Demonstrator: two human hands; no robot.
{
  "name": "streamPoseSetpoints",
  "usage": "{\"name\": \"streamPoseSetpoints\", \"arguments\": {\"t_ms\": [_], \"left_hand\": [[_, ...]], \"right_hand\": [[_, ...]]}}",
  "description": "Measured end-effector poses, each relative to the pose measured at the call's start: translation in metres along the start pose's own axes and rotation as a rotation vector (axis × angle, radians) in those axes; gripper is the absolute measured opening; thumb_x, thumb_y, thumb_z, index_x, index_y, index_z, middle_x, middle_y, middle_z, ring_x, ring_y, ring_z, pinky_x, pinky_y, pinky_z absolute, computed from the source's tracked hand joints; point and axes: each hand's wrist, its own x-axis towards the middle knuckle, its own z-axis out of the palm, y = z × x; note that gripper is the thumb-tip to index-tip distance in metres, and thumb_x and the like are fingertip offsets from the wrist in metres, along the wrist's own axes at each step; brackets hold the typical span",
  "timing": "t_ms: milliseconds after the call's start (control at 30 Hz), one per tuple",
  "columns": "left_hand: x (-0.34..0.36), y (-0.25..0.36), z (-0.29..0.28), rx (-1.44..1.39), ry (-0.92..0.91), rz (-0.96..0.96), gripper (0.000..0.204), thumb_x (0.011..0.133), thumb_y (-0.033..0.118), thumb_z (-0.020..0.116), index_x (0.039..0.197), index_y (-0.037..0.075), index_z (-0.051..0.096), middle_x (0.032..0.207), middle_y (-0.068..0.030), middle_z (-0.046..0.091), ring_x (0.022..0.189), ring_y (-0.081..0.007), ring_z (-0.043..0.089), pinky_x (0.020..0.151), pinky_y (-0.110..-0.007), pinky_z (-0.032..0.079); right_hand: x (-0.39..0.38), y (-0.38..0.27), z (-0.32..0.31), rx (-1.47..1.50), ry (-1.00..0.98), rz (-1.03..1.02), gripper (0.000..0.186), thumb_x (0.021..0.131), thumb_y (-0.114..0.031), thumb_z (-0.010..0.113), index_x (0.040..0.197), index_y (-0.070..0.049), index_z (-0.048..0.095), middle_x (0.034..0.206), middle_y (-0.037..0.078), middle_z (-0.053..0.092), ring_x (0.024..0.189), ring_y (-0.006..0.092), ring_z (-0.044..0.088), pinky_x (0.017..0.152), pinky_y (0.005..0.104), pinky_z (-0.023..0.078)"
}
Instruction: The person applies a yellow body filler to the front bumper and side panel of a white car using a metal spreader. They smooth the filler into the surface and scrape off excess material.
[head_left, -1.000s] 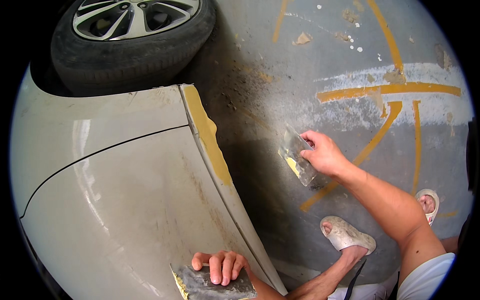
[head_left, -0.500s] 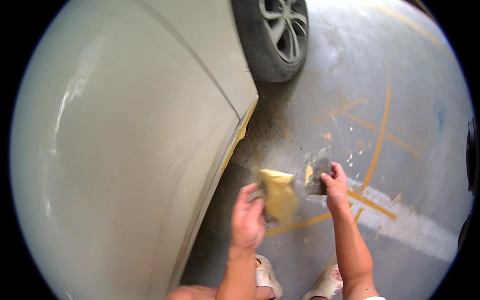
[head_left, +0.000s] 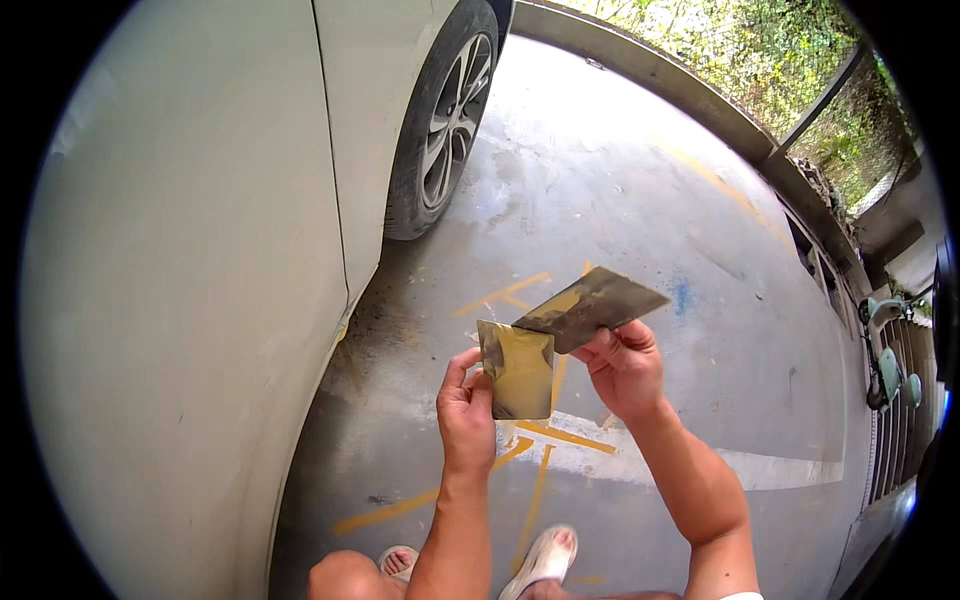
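Note:
My left hand (head_left: 466,415) grips a square, thin metal putty plate (head_left: 520,385) by its left edge; yellow putty is smeared over its face. Between the thumb and fingers of my right hand (head_left: 630,372) is a wider grey metal putty spreader (head_left: 605,308), tilted, with some yellow putty along its left part. The spreader's lower left end meets or overlaps the plate's top edge. To the left rises the pale body of a car (head_left: 200,280), with a bit of yellow (head_left: 343,328) on its lower edge.
Ahead stands the car's wheel (head_left: 445,130). Yellow lines and a white band (head_left: 780,470) mark the grey floor. My feet in pale clogs (head_left: 548,560) are below. A low wall (head_left: 650,65) runs along the far side, and a light green scooter (head_left: 885,360) is at the right.
The view has shifted up and right, bringing in the wall and scooter. My hands have come together, so the spreader, apart from the putty plate before, now meets or overlaps it.

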Motion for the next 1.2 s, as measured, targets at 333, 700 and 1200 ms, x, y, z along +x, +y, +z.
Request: {"name": "streamPoseSetpoints", "arguments": {"t_ms": [333,700,1200], "left_hand": [[0.039,-0.003,-0.028,0.23,0.034,-0.049,0.026,0.092,-0.002,0.045,0.118,0.0,0.051,0.089,-0.0058,0.065,0.079,-0.0085,0.058,0.073,-0.022,0.047],[0.034,-0.028,-0.058,0.042,-0.26,-0.403,0.03,0.092,0.002,0.044,0.122,0.005,0.049,0.098,-0.0075,0.066,0.089,-0.011,0.06,0.079,-0.024,0.047],[0.024,-0.071,-0.036,0.181,0.265,0.263,0.045,0.099,0.009,0.041,0.141,0.015,0.027,0.079,0.0039,0.05,0.06,-0.0011,0.035,0.053,-0.017,0.031]], "right_hand": [[0.031,0.022,-0.055,-1.833,-0.608,0.346,0.037,0.08,0.006,0.058,0.113,-0.009,0.065,0.092,0.013,0.067,0.079,0.0176,0.065,0.071,0.0285,0.051],[0.071,0.059,-0.073,-0.186,-0.255,0.936,0.063,0.086,-0.001,0.058,0.142,0.0,0.029,0.074,0.0,0.053,0.066,0.0044,0.051,0.059,0.0189,0.042],[-0.017,0.099,-0.103,-0.267,-0.065,0.735,0.017,0.09,0.005,0.051,0.107,0.001,0.055,0.096,0.004,0.064,0.083,0.0084,0.059,0.078,0.022,0.046]]}}
